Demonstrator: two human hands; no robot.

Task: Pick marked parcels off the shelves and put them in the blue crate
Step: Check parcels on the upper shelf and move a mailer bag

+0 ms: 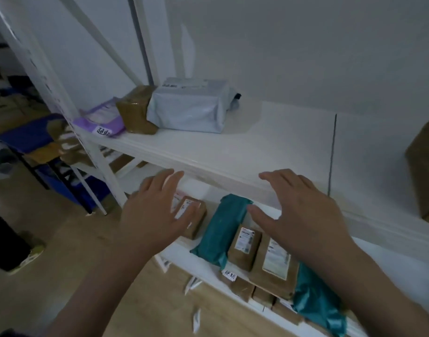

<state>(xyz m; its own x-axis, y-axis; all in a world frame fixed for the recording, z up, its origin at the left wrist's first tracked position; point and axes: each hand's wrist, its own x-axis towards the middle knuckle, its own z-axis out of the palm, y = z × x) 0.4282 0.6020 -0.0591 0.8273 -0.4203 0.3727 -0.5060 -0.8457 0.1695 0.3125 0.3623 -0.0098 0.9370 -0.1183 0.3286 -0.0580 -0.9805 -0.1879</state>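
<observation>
You stand before a white shelving unit (232,152) against a pale wall. On its upper shelf, at the left, a grey plastic parcel (189,105) lies beside a brown taped parcel (135,110), and next to that is a purple parcel (101,120) with a handwritten white tag on its front edge. At the far right a large cardboard box (424,171) is cut by the frame edge.

The blue crate (31,135) sits low at the left, behind the shelf post, with brown parcels in it; it is blurred.

On the lower shelf a teal parcel (223,227) lies at an angle, with a handwritten tag at its near end. Just beside it are two brown boxes with printed labels (245,246), and another teal bag (315,302) is further right.

Your left hand (155,215) is spread flat with nothing in it, over a small brown box (196,215); whether it touches, I cannot tell. Your right hand (300,207) is also spread wide with nothing in it, over the brown boxes.
</observation>
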